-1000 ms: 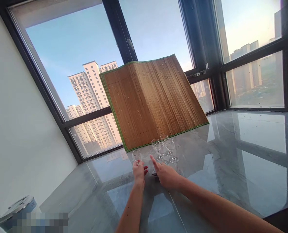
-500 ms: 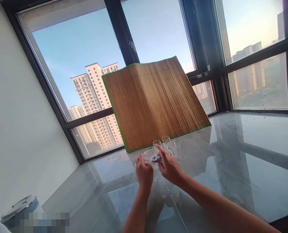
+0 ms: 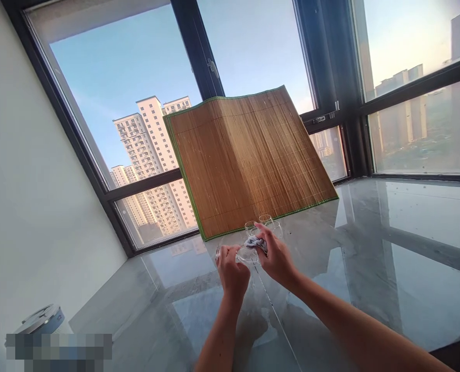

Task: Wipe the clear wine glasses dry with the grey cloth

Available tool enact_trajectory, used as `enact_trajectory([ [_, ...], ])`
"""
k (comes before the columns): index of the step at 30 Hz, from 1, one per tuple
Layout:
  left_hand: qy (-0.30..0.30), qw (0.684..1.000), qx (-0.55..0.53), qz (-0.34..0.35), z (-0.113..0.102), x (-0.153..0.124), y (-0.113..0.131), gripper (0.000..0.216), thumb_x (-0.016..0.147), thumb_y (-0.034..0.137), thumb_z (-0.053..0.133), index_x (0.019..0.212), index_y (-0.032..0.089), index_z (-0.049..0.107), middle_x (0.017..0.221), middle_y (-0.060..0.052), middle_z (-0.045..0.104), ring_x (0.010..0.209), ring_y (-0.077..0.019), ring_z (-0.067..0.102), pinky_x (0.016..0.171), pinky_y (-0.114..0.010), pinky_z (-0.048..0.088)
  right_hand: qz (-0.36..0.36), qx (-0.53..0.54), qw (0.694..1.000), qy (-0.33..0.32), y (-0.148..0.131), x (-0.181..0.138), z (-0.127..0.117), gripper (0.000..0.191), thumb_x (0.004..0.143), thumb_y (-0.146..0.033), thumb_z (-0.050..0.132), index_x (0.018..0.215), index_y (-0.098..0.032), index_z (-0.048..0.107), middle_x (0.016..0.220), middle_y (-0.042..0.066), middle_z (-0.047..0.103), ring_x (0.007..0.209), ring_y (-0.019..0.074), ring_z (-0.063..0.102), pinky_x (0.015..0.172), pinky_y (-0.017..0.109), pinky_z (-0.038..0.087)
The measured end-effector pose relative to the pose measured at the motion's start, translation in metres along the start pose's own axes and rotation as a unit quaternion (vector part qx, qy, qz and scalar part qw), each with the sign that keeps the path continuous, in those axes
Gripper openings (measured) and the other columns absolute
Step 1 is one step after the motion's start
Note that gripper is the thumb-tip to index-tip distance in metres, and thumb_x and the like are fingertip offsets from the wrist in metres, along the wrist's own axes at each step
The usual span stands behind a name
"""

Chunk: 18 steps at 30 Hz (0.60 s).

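Clear glassware stands out against the grey tiled ledge in front of me. My left hand (image 3: 233, 267) is closed around a clear glass vessel (image 3: 248, 255), whose rounded rim shows between my two hands. Its exact kind is hard to make out behind my fingers. A crumpled grey-white cloth (image 3: 256, 244) is gripped in my right hand (image 3: 276, 258), at the upper edge of the vessel. Just beyond the right hand stand several clear drinking glasses (image 3: 266, 219), partly covered by its raised finger.
A brown bamboo mat (image 3: 249, 160) with green edging leans against the dark window frame (image 3: 148, 187) behind the glasses. At the lower left stands a lidded container (image 3: 40, 319), partly blurred out. The glossy tiled ledge (image 3: 144, 310) runs to the white wall (image 3: 40, 206).
My right hand and the cloth have shifted slightly right and up along the glass vessel. The vessel has turned in my left hand, its rim now lower. The view has moved slightly.
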<state>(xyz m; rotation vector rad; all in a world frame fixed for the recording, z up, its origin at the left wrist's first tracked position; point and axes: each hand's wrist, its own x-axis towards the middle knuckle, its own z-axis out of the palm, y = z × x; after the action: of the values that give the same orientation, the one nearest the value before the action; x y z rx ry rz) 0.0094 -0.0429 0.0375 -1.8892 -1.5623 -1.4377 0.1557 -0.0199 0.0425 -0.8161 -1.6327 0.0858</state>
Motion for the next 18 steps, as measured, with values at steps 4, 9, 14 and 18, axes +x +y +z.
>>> enact_trajectory([
  [4, 0.071, 0.993, -0.06, -0.08, 0.006, 0.002, -0.011, 0.046, 0.06, -0.003, 0.04, 0.094, 0.018, 0.063, 0.088, -0.006, 0.054, 0.088, -0.0213, 0.052, 0.085, -0.035, 0.042, 0.017, -0.033, 0.999, -0.008, 0.001, 0.001, -0.002, 0.062, 0.081, -0.009, 0.048, 0.139, -0.024, 0.035, 0.103, 0.006, 0.065, 0.091, 0.0219, 0.061, 0.077, 0.034, 0.046],
  [9, 0.055, 0.995, -0.04, -0.073, 0.007, 0.002, -0.011, 0.051, 0.059, -0.002, 0.039, 0.099, 0.018, 0.064, 0.09, -0.006, 0.054, 0.089, -0.0216, 0.053, 0.085, -0.035, 0.041, 0.008, 0.007, 0.995, -0.101, 0.0, -0.002, 0.002, 0.067, 0.075, -0.005, 0.048, 0.138, -0.024, 0.037, 0.099, 0.005, 0.065, 0.087, 0.0204, 0.061, 0.077, 0.034, 0.046],
  [14, 0.015, 0.997, -0.05, -0.062, 0.006, 0.002, -0.013, 0.047, 0.061, -0.001, 0.039, 0.095, 0.019, 0.067, 0.088, -0.007, 0.055, 0.088, -0.0219, 0.054, 0.081, -0.033, 0.042, 0.12, 0.225, 0.956, -0.143, -0.001, 0.001, 0.002, 0.063, 0.073, -0.009, 0.052, 0.133, -0.022, 0.04, 0.083, 0.0, 0.064, 0.067, 0.0142, 0.057, 0.064, 0.028, 0.045],
  [18, -0.002, 0.988, -0.126, -0.092, 0.007, 0.004, -0.014, 0.039, 0.063, 0.004, 0.044, 0.088, 0.02, 0.069, 0.085, -0.006, 0.059, 0.083, -0.0208, 0.055, 0.076, -0.031, 0.042, 0.198, 0.357, 0.899, -0.16, -0.007, 0.008, -0.006, 0.061, 0.072, -0.019, 0.062, 0.13, -0.02, 0.044, 0.083, 0.0, 0.063, 0.065, 0.013, 0.056, 0.056, 0.024, 0.043],
])
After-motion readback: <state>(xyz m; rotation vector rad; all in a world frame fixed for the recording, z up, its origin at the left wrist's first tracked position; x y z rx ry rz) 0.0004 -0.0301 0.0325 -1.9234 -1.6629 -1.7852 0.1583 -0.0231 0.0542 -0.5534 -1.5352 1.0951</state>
